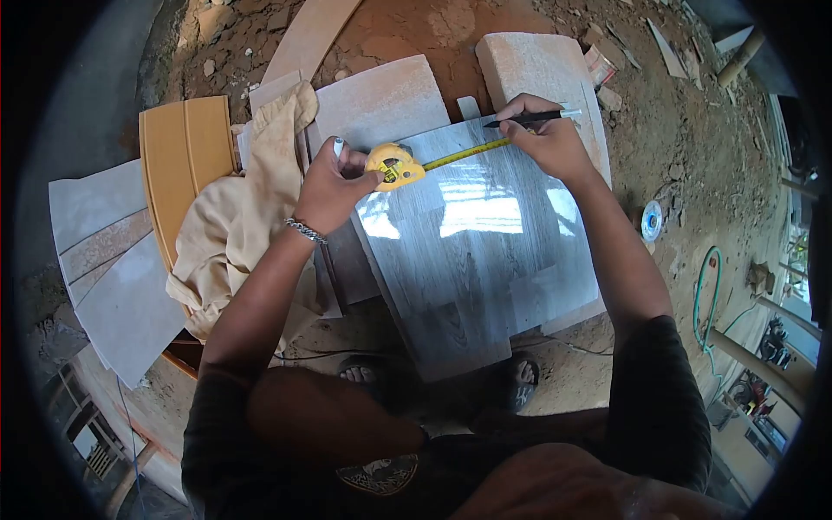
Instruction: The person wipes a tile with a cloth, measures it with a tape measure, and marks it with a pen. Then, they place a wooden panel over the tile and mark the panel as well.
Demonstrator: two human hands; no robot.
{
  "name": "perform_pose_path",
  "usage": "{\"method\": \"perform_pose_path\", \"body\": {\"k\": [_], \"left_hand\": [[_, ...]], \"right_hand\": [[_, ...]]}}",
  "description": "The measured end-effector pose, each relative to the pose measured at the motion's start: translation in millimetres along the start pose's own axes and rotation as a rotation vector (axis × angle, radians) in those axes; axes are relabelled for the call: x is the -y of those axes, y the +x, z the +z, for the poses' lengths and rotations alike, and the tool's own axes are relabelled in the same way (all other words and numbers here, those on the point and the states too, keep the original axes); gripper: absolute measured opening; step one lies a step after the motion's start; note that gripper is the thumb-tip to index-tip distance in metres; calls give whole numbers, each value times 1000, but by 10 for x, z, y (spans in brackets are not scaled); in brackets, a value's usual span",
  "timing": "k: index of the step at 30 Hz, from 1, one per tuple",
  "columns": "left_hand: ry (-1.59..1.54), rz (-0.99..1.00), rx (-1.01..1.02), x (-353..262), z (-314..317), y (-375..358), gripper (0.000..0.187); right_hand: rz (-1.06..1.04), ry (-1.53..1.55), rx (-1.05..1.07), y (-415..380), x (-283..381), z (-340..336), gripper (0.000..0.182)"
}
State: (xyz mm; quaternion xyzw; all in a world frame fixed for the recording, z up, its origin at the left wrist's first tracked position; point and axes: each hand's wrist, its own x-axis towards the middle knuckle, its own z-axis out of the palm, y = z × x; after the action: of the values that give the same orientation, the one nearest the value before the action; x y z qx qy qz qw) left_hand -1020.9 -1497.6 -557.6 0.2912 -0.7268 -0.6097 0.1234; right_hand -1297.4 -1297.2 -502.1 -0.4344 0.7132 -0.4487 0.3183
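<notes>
My left hand point(336, 185) is closed around a yellow tape measure point(395, 166), and a small white piece like a pen cap point(339, 147) pokes up at its fingers. From the case, the yellow blade point(468, 154) runs rightward along the far part of a glossy grey wood-grain tile point(472, 277). My right hand point(546, 139) grips a black pen point(530, 119) whose tip points left, near the tile's far edge. The fingers of that hand are close to the blade's outer end. Bright reflections lie across the middle of the tile.
Pale tiles or slabs point(381, 100) lie beneath and behind, with another block point(533, 65) at the far right. A beige cloth point(238, 225) drapes beside an orange-brown panel point(186, 165) on the left. A round disc point(652, 221) and green hose point(704, 295) lie on the dirt.
</notes>
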Motion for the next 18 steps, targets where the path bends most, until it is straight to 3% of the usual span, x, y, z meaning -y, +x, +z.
{"method": "perform_pose_path", "body": {"k": [6, 8, 9, 11, 16, 18], "left_hand": [[-24, -43, -19, -73, -34, 30, 40], [-26, -76, -12, -58, -36, 31, 39], [-31, -75, -6, -136, -39, 21, 39], [202, 3, -49, -361, -83, 2, 38], [-65, 13, 44, -66, -95, 69, 36], [-147, 101, 9, 34, -49, 74, 35]], "right_hand": [[-14, 125, -85, -141, -208, -62, 10], [-13, 117, -338, -274, -231, -138, 10], [-9, 111, -341, -333, -291, -175, 10], [-53, 181, -694, -457, -484, -187, 10], [46, 156, -795, -662, -651, 35, 10], [44, 153, -879, -732, -746, 75, 10]]}}
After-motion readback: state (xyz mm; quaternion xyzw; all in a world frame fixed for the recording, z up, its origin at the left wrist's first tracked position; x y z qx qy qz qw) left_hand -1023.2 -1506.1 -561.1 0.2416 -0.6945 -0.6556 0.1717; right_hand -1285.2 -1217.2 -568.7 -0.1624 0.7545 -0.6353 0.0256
